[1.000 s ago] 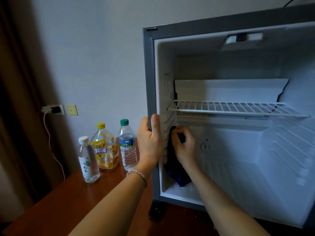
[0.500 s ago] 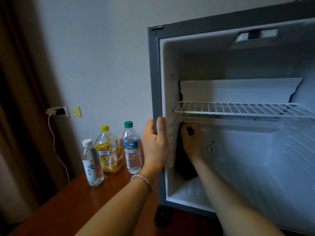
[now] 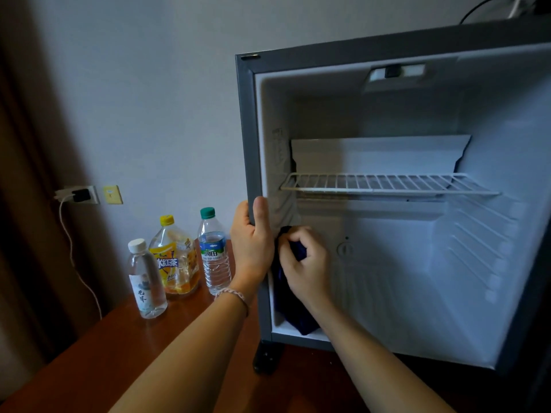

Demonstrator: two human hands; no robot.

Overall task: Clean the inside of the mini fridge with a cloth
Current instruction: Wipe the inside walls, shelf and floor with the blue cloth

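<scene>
The grey mini fridge stands open on a wooden table, its white inside bare except for a wire shelf. My left hand grips the fridge's left front edge, thumb on the front face. My right hand is inside the lower compartment and holds a dark blue cloth bunched against the left inner wall. The cloth hangs down to the fridge floor. Part of it is hidden behind my hand.
Three bottles stand left of the fridge on the table: a small clear one, a yellow-capped tea bottle and a green-capped water bottle. A wall socket with a white cable sits beside a brown curtain.
My right hand with the cloth slid up the left inner wall to just under the shelf, then came back down. My left hand kept its grip on the fridge edge.
</scene>
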